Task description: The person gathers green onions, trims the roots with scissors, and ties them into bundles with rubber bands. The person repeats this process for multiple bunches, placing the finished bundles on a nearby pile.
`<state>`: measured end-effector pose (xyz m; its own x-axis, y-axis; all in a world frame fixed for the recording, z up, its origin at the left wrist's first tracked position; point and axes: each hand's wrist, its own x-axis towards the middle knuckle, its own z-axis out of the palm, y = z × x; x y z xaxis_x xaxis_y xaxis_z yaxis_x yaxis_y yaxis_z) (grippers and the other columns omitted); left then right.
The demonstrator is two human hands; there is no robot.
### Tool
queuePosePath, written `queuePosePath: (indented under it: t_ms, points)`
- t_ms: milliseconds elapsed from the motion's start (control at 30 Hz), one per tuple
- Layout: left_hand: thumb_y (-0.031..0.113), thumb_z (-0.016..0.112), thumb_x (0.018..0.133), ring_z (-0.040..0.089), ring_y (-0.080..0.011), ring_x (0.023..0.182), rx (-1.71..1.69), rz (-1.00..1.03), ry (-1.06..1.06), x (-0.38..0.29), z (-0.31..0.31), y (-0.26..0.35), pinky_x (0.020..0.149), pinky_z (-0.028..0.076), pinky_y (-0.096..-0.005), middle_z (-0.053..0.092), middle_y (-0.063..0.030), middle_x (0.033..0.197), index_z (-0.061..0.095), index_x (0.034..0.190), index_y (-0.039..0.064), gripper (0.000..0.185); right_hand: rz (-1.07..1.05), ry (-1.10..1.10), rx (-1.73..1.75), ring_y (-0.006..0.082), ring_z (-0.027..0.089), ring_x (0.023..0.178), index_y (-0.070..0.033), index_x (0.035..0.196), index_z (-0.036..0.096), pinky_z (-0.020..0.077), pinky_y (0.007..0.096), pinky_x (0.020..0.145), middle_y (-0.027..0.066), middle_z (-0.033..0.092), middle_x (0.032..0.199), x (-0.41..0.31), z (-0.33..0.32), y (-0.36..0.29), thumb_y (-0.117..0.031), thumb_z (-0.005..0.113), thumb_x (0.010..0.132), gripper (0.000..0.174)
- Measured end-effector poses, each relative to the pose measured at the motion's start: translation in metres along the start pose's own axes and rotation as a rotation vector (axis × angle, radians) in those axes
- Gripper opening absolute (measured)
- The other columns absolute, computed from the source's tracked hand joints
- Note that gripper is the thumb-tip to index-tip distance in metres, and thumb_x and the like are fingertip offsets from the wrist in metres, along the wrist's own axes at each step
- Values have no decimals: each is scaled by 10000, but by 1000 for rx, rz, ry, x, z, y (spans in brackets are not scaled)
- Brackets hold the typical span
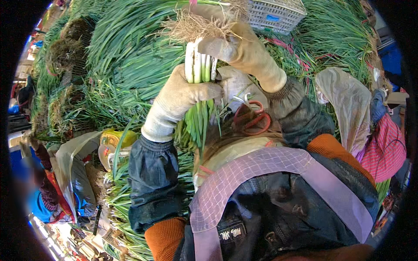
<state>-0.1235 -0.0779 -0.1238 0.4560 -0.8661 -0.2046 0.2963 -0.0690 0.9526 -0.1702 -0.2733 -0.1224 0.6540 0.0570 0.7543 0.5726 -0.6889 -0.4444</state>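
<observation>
My left hand (186, 94), in a cream knit glove, is closed around a bunch of green onions (197, 67). The bunch is upright in view, its white stems above my thumb and its green leaves hanging below. Dry, bushy roots (199, 27) spread over the top. My right hand (243, 50), gloved too, is at the root end, its thumb beside the white stems and its fingers among the roots; part of the fingers is hidden. Red-handled scissors (253, 119) lie just below my hands, near my lap, their blades hidden.
Heaped green onions (130, 49) lie ahead and to both sides. A white plastic crate (277, 16) stands at the top. Pink ties (303, 62) lie on the heap. A yellow container (119, 138) is at left. People sit at the left and right edges, one in a red-striped garment (385, 150).
</observation>
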Motion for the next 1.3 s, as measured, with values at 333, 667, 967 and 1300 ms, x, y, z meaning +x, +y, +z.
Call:
queuePosePath:
  t_ms: [333,667,967,1300]
  points:
    - [85,715,687,695,-218,741,37,-68,-83,1,-4,-2,677,582,-323,685,-98,844,620,1049,-11,386,-209,-37,88,230,701,964,-140,1120,730,565,311,840,43,719,1088,3,32,23,-144,710,866,256]
    - [36,833,703,697,-200,997,177,201,202,-5,8,10,908,564,-345,715,-122,1101,535,1321,-45,691,395,75,293,209,696,687,-57,930,751,557,345,654,102,732,784,4,18,-15,-283,768,835,245]
    - [-62,694,812,672,-157,936,364,403,367,2,-8,1,826,538,-297,711,-63,1053,599,1219,9,424,400,-109,372,330,598,1239,16,1415,498,496,422,1025,263,586,1353,28,4,-34,-449,889,705,935]
    - [-43,689,735,687,-168,831,-36,111,-158,-12,-2,64,748,574,-308,696,-82,1029,553,1291,0,573,-288,227,617,251,458,1377,-12,1521,363,421,399,1109,131,423,1544,29,31,11,-401,923,684,1079]
